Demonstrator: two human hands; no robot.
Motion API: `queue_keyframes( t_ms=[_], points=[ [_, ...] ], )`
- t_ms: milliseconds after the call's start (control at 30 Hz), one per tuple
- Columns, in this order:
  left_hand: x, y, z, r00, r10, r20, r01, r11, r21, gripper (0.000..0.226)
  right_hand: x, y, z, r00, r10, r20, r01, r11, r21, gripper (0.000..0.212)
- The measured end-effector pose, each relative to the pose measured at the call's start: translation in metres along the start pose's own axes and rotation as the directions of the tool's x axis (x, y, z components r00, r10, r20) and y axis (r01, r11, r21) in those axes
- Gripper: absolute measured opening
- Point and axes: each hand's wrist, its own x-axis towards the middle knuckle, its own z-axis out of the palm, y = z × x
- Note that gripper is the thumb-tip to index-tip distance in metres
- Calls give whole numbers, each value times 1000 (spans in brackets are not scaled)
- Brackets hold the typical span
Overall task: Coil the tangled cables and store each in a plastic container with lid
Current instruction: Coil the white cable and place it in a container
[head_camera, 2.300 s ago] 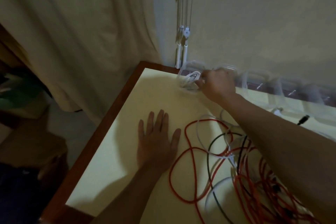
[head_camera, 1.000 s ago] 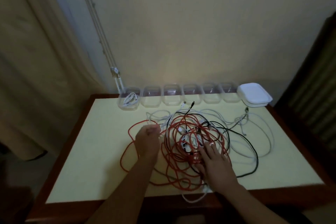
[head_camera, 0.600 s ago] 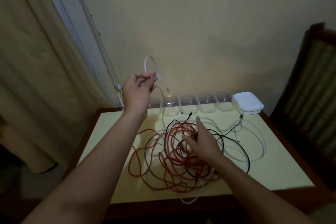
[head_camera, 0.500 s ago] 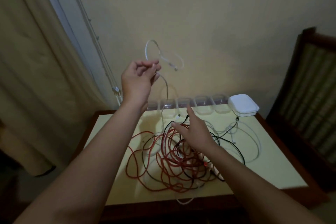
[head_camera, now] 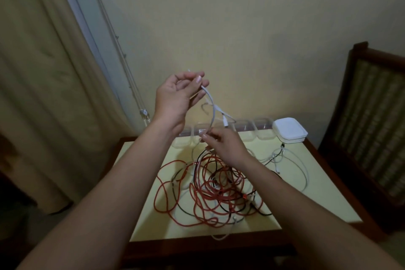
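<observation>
White cable (head_camera: pixel 213 114), held aloft, bows downward (plug (head_camera: pixel 225 123) seemingly dangling).

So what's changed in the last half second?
The right hand rose off the tangled red and black cables and now pinches the thin white cable below the left hand, which still holds it raised. The tangle, clear plastic containers and white lids stayed put.

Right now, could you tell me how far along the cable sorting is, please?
Done: no stored cable shows; the visible containers look empty and the lids sit stacked. In hand: the left hand and right hand hold one white cable raised. Left: the red, black and white tangle on the table.
</observation>
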Motion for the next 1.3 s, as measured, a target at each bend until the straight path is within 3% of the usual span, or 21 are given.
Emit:
queue_keyframes(
  t_ms=[100, 200, 300, 400, 467, 567, 700, 800, 833, 900, 967, 1033, 1100, 1200, 1300],
  points=[
    [-2, -18, -5, 997, -59, -40, 59, 998, -9, 18, -6, -10, 5, 994, 111, 6, -110, 964, 241, 18],
    [-9, -42, -11, 990, -122, -64, 128, 987, 100, 25, -2, -21, -3, 981, 189, -41, -149, 873, 465, 21],
    [-19, -67, -23, 989, -145, 1, 134, 914, 384, 29, 8, -37, -23, 961, 272, -50, -167, 715, 678, 20],
    [-25, -94, -42, 976, -203, 80, 114, 787, 606, 30, 12, -52, -48, 950, 311, -5, -150, 474, 868, 17],
    [-27, -107, -54, 953, -293, 81, 160, 709, 687, 24, 12, -57, -66, 946, 323, 3, -117, 333, 936, 16],
    [-29, -118, -68, 930, -366, 19, 224, 609, 761, 15, 10, -54, -89, 933, 359, -3, -84, 228, 970, 19],
    [-26, -107, -65, 915, -404, -25, 310, 660, 684, 33, 6, -30, -107, 877, 477, 56, -137, 136, 981, 17],
    [-18, -86, -48, 946, -320, -44, 266, 692, 672, 29, -5, -14, -108, 809, 580, 96, -267, 217, 939, 21],
    [-16, -78, -41, 956, -288, -48, 247, 710, 659, 24, -10, -9, -105, 799, 599, 49, -312, 343, 886, 22],
    [-14, -64, -28, 971, -240, -10, 192, 749, 634, 19, -15, -5, -100, 824, 537, -182, -331, 716, 614, 22],
    [-15, -51, -17, 976, -204, 80, 107, 763, 638, 22, -18, -11, -95, 859, 279, -429, -208, 956, 206, 20],
    [-18, -43, -7, 968, -190, 162, 38, 754, 655, 25, -19, -24, -90, 910, -43, -413, -6, 993, -118, 28],
    [-22, -39, 0, 960, -164, 229, -32, 745, 666, 23, -22, -34, -85, 956, -191, -225, 135, 961, -242, 27],
    [-22, -38, 3, 963, -109, 245, -83, 748, 658, 16, -26, -38, -81, 973, -194, -121, 167, 965, -203, 24],
    [-16, -35, -7, 975, -121, 186, -18, 792, 611, 12, -25, -30, -88, 973, -128, -194, 106, 987, -119, 28]
  ],
)
